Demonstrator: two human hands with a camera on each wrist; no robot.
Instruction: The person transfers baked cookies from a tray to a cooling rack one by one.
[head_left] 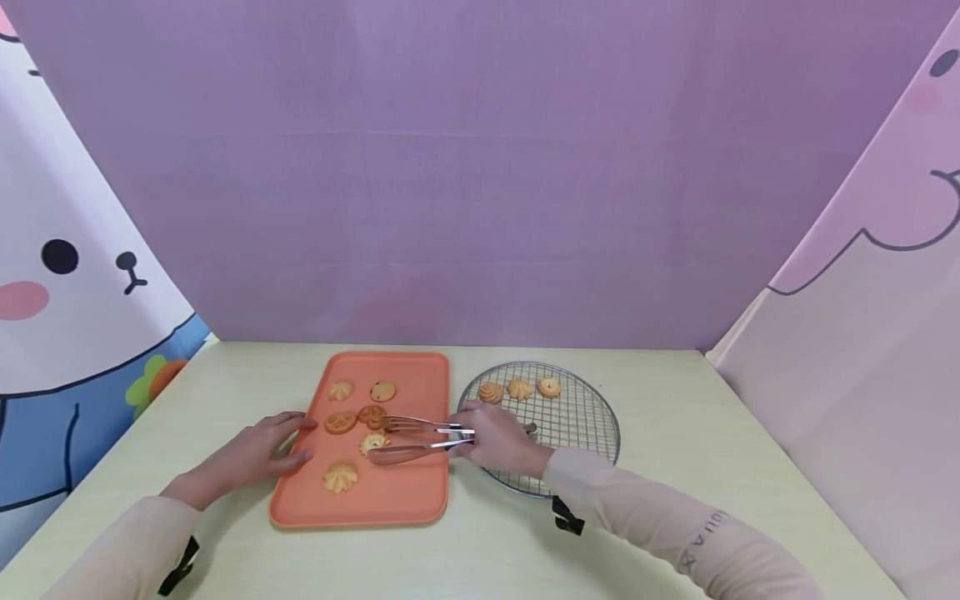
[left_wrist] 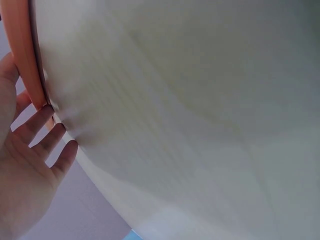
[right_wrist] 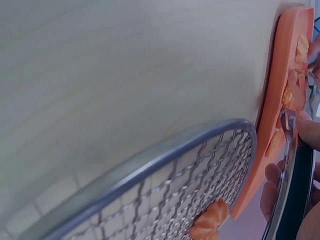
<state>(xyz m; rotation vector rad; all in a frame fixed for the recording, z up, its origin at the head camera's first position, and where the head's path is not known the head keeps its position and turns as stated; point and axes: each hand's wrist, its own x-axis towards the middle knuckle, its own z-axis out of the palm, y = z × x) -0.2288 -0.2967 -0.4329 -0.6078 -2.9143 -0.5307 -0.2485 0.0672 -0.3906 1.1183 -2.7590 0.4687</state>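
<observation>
My right hand [head_left: 495,437] grips a pair of tongs [head_left: 420,451] with pinkish tips and metal arms, reaching left over the orange tray [head_left: 405,504]. The spread tips are beside a ring-shaped cookie [head_left: 372,444]; whether they touch it I cannot tell. Two brown pretzel-like cookies, one at the left [head_left: 341,422], a chocolate-dotted round cookie [head_left: 382,391] and two pale fluted cookies, the nearer one [head_left: 341,477] larger, also lie on the tray. Against the tray's left rim rests my left hand [head_left: 258,454], its fingers fairly straight in the left wrist view.
Right of the tray stands a round wire cooling rack [head_left: 577,429]. Three cookies sit along its far side: a swirled one [head_left: 491,392], a fluted one [head_left: 519,388] and a ring-shaped one [head_left: 549,387]. A purple cloth wall [head_left: 480,208] rises behind the pale table [head_left: 675,417].
</observation>
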